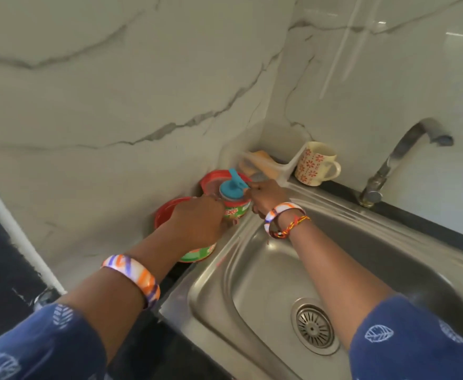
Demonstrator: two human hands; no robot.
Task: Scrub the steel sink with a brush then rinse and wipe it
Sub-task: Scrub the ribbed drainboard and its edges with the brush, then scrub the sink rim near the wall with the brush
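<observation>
One steel sink [383,259] fills the right and near part of the scene, with one round drain [313,326] in its bottom near the person. Both hands reach to the far left corner of the sink, where one small bottle [234,200] with a blue flip cap stands on the sink rim. The left hand [200,223] is curled around the lower left side of this bottle and holds it. The right hand [266,197] is at the right side of the blue cap with its fingers bent toward it; I cannot tell if they pinch the cap or only touch it. Two round red tubs are beside the bottle: one tub [167,215] is under the left hand, near the wall, and the second tub [211,181] is behind the bottle, farther away. One cup [314,164] with red flowers stands on the far counter, just right of one clear plastic holder [268,164]. One tap [400,157] rises at the far right edge of the sink. Each wrist has one striped bangle; the right wrist has also thread bands. No brush can be seen clearly.
</observation>
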